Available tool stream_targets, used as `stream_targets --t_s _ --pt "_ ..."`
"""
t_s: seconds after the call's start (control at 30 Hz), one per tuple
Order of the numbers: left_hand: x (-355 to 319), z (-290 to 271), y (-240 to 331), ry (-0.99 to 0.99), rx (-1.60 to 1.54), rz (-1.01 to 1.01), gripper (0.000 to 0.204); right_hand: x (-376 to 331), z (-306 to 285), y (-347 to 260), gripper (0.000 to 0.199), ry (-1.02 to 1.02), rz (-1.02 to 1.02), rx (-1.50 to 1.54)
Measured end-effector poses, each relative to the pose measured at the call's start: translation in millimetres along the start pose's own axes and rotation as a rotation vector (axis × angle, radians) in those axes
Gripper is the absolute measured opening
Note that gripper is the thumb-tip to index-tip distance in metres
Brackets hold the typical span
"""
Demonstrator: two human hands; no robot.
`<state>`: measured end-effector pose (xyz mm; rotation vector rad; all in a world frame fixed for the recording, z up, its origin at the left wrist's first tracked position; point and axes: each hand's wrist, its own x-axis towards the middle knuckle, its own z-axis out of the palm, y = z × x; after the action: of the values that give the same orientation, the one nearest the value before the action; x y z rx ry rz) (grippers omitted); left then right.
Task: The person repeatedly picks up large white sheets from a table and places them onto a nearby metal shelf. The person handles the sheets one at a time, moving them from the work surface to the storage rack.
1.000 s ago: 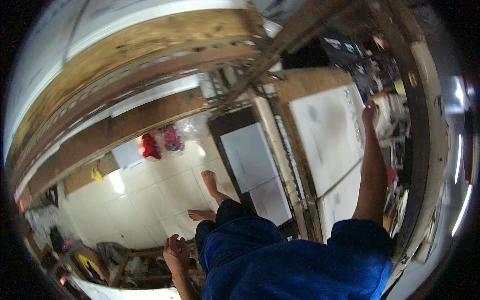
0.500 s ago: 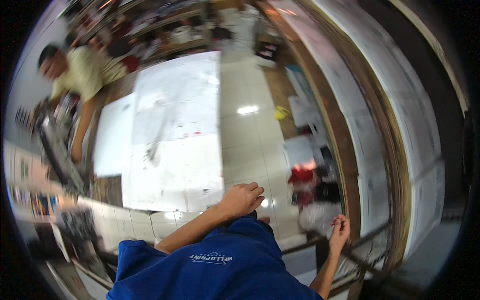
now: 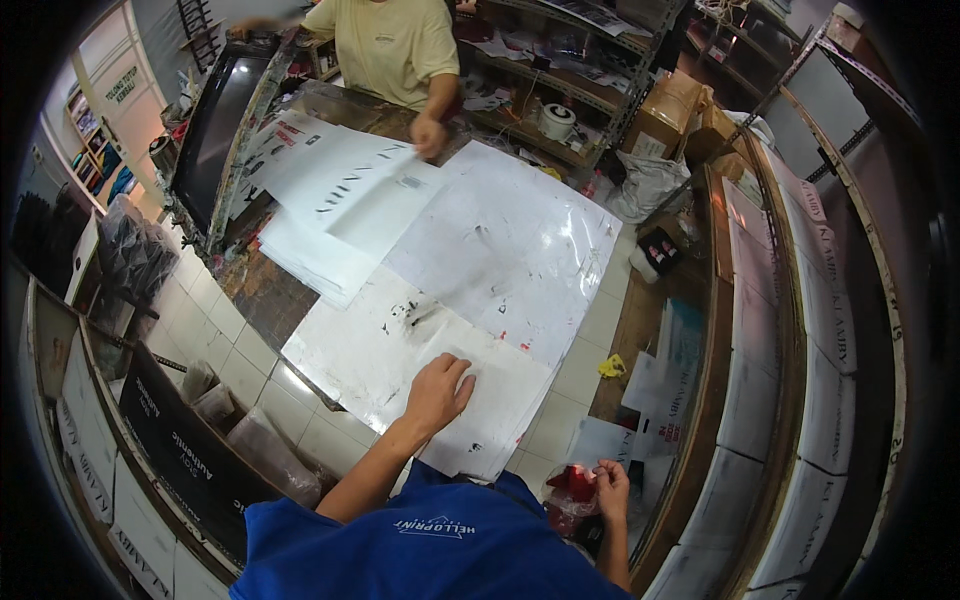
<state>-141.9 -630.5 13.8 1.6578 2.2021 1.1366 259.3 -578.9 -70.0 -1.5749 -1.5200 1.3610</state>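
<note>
My left hand (image 3: 440,390) is over the near end of a table covered with smudged white sheets (image 3: 500,240). Its fingers are loosely bent and apart, with nothing visible in them; whether it touches the sheet I cannot tell. My right hand (image 3: 612,488) hangs low beyond the table's right edge, thumb and fingers drawn together. What those fingers hold, if anything, is too small to make out. Just left of it, lower down, lies a red item in clear plastic (image 3: 572,490). Across the table, a co-worker's hand (image 3: 428,137) is at a white sheet with black lettering (image 3: 350,170).
The co-worker wears a yellow shirt (image 3: 395,50). A dark framed screen (image 3: 225,125) stands tilted at the far left. Racks of white printed sheets (image 3: 740,400) run along my right. Cardboard boxes (image 3: 668,110) and a rice cooker (image 3: 556,122) are at the back. Tiled floor (image 3: 570,390) separates table and rack.
My view has turned and now shows the lettered sheets. My left hand has come over the table's near end. My right hand has moved left in the picture, its fingers drawn closer together.
</note>
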Motion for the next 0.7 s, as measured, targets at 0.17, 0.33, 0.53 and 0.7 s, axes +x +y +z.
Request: stream_targets --t_s 0.17,0.33,0.53,0.7 --pt "50.3 -10.6 6.1 0.188 0.136 0.086 0.023 9.3 2.4 0.0 0.013 -0.035 0.019 0.006" --pt "117.8 7.6 1.2 0.227 0.286 0.217 0.025 -5.4 6.8 6.1 0.014 -0.021 0.048 0.05" --pt "186.1 52.9 -29.3 0.012 0.603 0.173 0.022 -28.3 -5.4 54.1 0.014 0.066 0.05 0.066" --pt "208.7 81.6 -50.9 -0.183 0.778 0.066 0.012 -50.1 -8.0 82.6 0.014 0.125 0.071 0.06"
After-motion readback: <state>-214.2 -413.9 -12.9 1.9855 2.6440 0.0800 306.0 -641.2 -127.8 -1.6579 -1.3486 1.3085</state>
